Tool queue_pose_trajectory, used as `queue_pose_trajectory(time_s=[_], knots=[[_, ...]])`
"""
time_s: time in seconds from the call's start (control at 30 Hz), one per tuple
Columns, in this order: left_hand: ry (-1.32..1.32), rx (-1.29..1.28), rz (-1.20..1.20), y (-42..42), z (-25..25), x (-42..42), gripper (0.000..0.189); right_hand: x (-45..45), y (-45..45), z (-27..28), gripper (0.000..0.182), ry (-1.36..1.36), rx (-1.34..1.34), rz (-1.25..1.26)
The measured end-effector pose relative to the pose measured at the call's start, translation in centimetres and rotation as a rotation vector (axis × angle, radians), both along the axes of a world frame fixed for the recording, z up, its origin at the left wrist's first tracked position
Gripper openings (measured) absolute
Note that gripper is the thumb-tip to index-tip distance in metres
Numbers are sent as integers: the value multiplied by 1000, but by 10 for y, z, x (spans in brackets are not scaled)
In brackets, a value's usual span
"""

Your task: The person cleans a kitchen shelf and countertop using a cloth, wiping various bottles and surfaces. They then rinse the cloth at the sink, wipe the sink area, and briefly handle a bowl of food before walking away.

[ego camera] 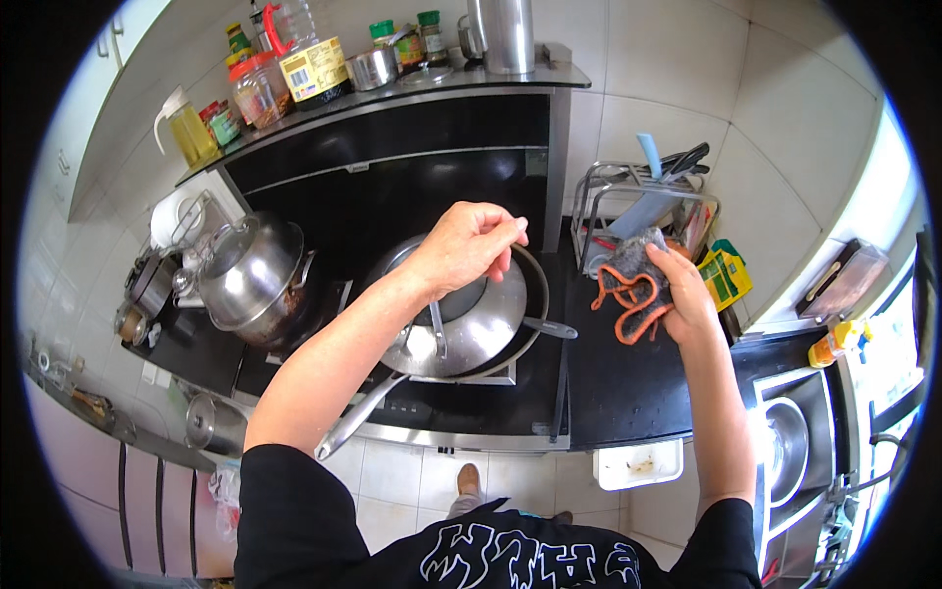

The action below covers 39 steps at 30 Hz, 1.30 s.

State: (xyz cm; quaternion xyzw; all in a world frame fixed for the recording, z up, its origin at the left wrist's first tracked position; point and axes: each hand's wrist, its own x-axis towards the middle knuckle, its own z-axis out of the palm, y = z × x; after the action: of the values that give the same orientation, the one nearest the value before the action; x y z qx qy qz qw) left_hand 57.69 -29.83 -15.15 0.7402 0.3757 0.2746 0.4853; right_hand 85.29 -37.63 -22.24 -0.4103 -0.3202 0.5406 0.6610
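My left hand [475,247] hovers over the lidded wok, its fingers curled inward; whether they pinch anything small I cannot tell. The wok's steel lid [478,331] lies under that hand, partly hidden by it. A long steel handle [360,416] extends from the wok towards me, and a grey utensil handle [550,327] sticks out at the right rim. My right hand [684,294] grips a grey cloth [636,283] with orange edging, bunched above the counter in front of the knife rack [603,184].
A large steel steamer pot [250,280] stands on the left burner. Bottles, jars and a small steel pot [372,68] line the shelf behind. Yellow packet [725,276] stands beside the rack. The sink [786,449] is at right; a white bin [639,465] hangs at the counter's front edge.
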Motion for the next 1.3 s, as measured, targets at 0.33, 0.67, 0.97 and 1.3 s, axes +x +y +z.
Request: queue_pose_trajectory(time_s=[0.33,0.67,0.97,1.3], knots=[[22,27,-4,-27,-13,-98,22,-57,139,31,22,-252,214,-68],[1,-57,84,5,-44,-240,21,-80,297,54,45,-319,285,-653],[-69,-111,168,15,-42,-286,26,-158,316,60,34,-287,266,-724],[25,-100,145,1,-33,-305,26,-256,335,58,23,-34,342,-479]])
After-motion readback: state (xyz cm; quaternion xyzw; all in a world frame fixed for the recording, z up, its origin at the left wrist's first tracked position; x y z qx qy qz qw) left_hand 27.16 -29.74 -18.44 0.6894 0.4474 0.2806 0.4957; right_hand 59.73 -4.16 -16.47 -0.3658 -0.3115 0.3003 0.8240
